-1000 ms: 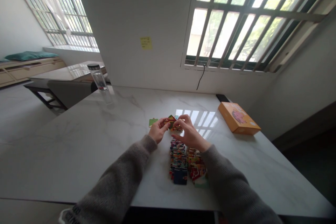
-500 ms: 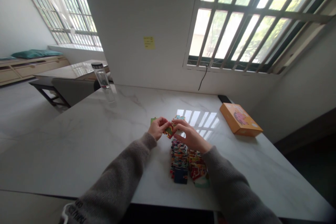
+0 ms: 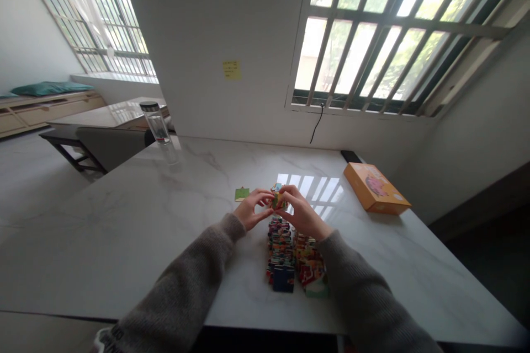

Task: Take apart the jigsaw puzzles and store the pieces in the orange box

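Observation:
A small colourful jigsaw puzzle piece (image 3: 278, 201) is held up in front of me, above the table. My right hand (image 3: 304, 214) pinches it from the right. From the other side, my left hand (image 3: 253, 209) has its thumb and fingertips closed at the piece's left edge. A green puzzle piece (image 3: 242, 194) lies flat just left of my left hand. Beyond the fingers another light-coloured piece (image 3: 277, 187) shows in part. Below my hands, overlapping puzzle pieces form two rows, a left row (image 3: 281, 251) and a right row (image 3: 311, 267), the latter partly behind my right sleeve.
An orange box (image 3: 376, 188) rests on the marble-patterned table (image 3: 124, 231) to the right, with a dark flat object (image 3: 351, 156) behind it. At the far left corner stands a clear bottle (image 3: 155, 122). A wall with a yellow note (image 3: 232, 70) borders the back.
The held piece has turned and shifted slightly right, more into my right hand's fingers. My left hand has opened its grip somewhat and uncovered more of the green piece. The view has shifted slightly.

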`<state>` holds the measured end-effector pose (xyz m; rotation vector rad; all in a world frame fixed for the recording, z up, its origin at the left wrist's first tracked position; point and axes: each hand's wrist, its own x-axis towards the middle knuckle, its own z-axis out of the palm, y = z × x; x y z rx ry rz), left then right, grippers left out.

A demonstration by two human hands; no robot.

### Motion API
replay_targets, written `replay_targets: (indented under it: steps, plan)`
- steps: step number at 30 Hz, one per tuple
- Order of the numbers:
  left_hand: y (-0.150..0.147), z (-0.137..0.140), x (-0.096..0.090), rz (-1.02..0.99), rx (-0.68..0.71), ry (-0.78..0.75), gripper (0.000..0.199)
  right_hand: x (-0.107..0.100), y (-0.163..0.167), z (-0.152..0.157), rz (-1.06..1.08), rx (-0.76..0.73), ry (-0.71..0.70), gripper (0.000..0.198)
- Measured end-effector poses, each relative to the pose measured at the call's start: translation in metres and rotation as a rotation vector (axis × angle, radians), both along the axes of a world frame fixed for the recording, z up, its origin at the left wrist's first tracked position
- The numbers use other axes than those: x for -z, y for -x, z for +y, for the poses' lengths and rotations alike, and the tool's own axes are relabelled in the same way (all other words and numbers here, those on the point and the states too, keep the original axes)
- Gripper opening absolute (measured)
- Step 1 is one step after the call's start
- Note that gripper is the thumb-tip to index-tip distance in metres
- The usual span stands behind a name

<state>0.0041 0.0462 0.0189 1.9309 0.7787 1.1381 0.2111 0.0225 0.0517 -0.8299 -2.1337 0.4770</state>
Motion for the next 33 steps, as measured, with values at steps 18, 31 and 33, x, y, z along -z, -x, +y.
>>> replay_targets:
  steps: [18, 31, 33]
  plan:
    - [0.076, 0.045, 0.016, 0.552, -0.529, -0.244, 0.033, 0.016, -0.022, 0.02, -0.008, 0.31, -0.157, 0.019]
    - [0.075, 0.047, 0.035, 0.743, -0.57, -0.137, 0.03, 0.044, -0.028, 0.053, -0.17, 0.305, -0.092, 0.017]
    - [0.07, 0.045, 0.034, 0.643, -0.591, -0.212, 0.029, 0.044, -0.031, 0.054, -0.157, 0.296, -0.098, 0.022]
